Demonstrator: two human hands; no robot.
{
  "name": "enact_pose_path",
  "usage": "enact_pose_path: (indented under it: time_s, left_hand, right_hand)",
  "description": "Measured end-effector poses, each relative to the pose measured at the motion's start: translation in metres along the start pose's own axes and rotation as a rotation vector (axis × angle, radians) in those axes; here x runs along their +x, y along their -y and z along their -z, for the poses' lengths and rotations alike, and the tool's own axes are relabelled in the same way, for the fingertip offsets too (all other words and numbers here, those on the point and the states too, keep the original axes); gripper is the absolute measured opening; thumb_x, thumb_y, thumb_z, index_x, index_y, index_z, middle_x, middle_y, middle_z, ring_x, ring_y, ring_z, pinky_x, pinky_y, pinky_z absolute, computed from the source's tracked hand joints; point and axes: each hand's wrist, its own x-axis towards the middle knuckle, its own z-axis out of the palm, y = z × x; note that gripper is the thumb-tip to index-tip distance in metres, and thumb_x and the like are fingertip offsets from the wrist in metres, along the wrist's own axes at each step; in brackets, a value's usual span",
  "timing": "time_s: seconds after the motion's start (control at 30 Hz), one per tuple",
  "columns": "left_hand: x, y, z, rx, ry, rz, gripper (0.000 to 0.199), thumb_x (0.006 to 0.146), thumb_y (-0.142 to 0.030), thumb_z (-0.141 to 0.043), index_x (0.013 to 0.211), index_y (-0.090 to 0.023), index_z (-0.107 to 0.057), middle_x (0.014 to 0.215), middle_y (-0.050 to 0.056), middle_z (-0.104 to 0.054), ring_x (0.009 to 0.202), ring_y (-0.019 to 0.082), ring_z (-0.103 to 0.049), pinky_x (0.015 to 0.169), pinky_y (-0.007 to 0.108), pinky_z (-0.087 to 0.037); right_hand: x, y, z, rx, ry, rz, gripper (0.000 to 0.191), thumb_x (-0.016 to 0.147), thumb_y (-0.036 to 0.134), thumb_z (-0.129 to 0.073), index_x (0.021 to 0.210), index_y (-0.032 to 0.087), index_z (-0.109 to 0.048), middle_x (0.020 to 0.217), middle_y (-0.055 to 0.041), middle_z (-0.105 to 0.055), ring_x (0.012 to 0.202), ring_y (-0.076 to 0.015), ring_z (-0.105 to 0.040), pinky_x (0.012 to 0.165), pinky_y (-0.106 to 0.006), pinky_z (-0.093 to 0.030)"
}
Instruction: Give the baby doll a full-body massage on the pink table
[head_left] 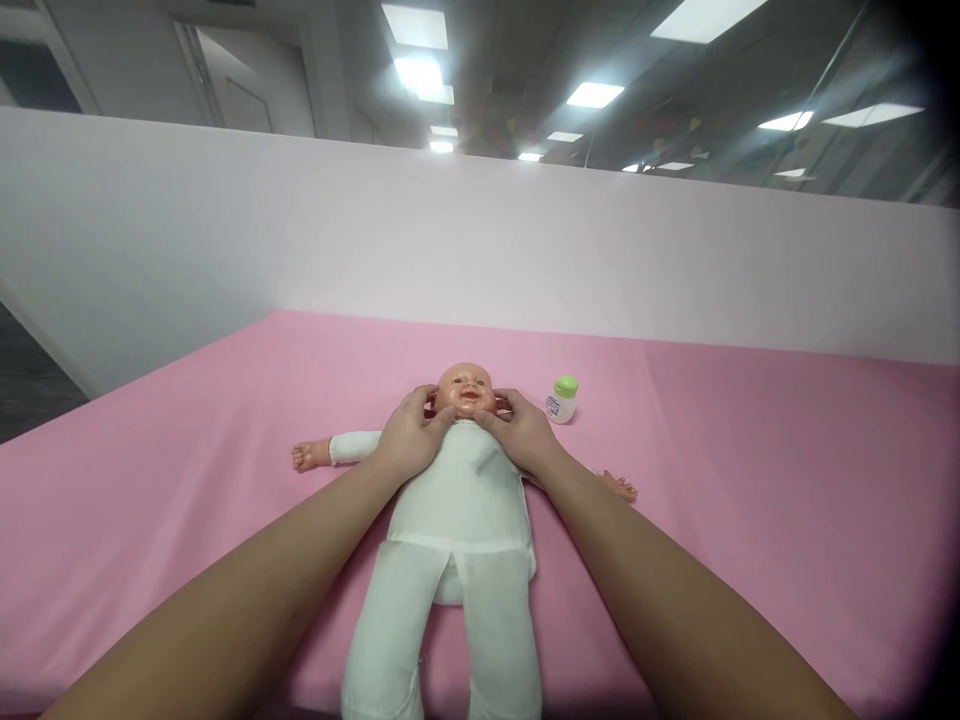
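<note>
A baby doll (463,485) with a soft white cloth body lies on its back, its head away from me and its legs toward me. My left hand (412,435) cups one side of the doll's head, thumb along the jaw by the neck. On the other side, my right hand (523,430) does the same, its fingers behind the cheek and ear. The fingertips of both hands are partly hidden behind the head. Both doll arms stretch out sideways; my right forearm covers most of one.
A small clear bottle with a green cap (562,400) stands just right of the doll's head. Pink cloth (720,480) covers the table. Behind it rises a white partition (450,240), which also runs along the left. A door (251,85) and ceiling lights show beyond.
</note>
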Motion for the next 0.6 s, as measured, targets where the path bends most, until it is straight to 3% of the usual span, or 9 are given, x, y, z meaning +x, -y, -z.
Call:
enact_pose_path:
  time_s: [0.1,0.27,0.4,0.5,0.6]
  left_hand:
    - [0.003,0.005,0.003,0.02,0.012,-0.007,0.049,0.1,-0.053,-0.048,0.137,-0.022,-0.056,0.138,0.011,-0.066,0.118,0.028,-0.067,0.102,0.045,-0.051]
    - [0.001,0.001,0.013,0.009,0.042,-0.006,0.044,0.101,-0.049,-0.045,0.135,-0.025,-0.059,0.13,0.007,-0.07,0.116,0.025,-0.066,0.101,0.041,-0.049]
    - [-0.004,-0.014,0.027,0.116,0.037,-0.032,0.039,0.097,-0.051,-0.052,0.123,-0.026,-0.066,0.123,0.005,-0.073,0.107,0.024,-0.069,0.091,0.036,-0.051]
    - [-0.009,-0.029,0.041,0.262,0.038,-0.011,0.039,0.096,-0.056,-0.05,0.117,-0.028,-0.068,0.1,0.003,-0.076,0.087,0.024,-0.07,0.074,0.034,-0.05]
    - [-0.015,-0.04,0.052,0.407,0.196,0.07,0.046,0.094,-0.065,-0.048,0.114,-0.029,-0.068,0.082,0.002,-0.074,0.074,0.026,-0.069,0.062,0.034,-0.044]
  right_hand:
    - [-0.002,0.003,0.005,0.011,0.037,0.009,0.045,0.09,0.054,-0.069,0.128,0.029,-0.068,0.125,-0.0053,-0.073,0.109,-0.0243,-0.07,0.094,-0.038,-0.055]
    - [-0.005,0.005,0.011,-0.049,0.088,0.051,0.046,0.098,0.053,-0.059,0.135,0.027,-0.065,0.131,-0.0065,-0.071,0.117,-0.0239,-0.067,0.1,-0.037,-0.051]
    - [-0.006,0.012,0.016,-0.226,0.054,0.113,0.043,0.099,0.056,-0.056,0.126,0.026,-0.07,0.122,-0.0063,-0.074,0.109,-0.0239,-0.068,0.094,-0.036,-0.05]
    - [-0.011,0.023,0.024,-0.342,0.012,0.118,0.047,0.099,0.059,-0.052,0.129,0.027,-0.069,0.119,-0.0068,-0.074,0.106,-0.0245,-0.068,0.088,-0.035,-0.049]
    - [-0.019,0.033,0.034,-0.421,0.113,0.096,0.054,0.1,0.063,-0.048,0.142,0.03,-0.059,0.119,-0.0076,-0.074,0.105,-0.0263,-0.068,0.082,-0.034,-0.048]
